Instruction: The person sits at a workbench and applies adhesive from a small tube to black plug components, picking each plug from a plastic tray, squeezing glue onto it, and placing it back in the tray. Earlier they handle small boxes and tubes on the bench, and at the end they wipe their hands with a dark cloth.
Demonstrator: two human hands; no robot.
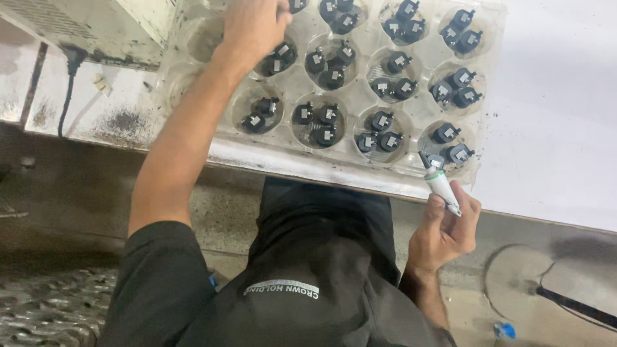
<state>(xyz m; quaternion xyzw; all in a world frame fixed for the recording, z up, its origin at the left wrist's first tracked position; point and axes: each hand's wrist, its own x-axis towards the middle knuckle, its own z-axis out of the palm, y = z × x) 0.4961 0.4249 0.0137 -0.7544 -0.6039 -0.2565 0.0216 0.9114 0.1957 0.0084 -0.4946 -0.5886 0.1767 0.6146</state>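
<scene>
A clear plastic tray [283,149] with round cells lies on a white table [559,115], at its near edge. Each cell holds two or three small black parts with white labels [328,61]. My left hand [254,26] reaches over the tray's far left cells, back of the hand up, its fingers curled and hidden. My right hand [443,232] is below the table edge, shut on a white tube with a green band [440,183]. The tube's dark nozzle points up at the tray's near right cell [447,144].
A grey box [96,26] stands at the far left of the table, with a black cable [67,90] hanging beside it. On the concrete floor below lie another black cable [575,307] and a small blue object [504,331].
</scene>
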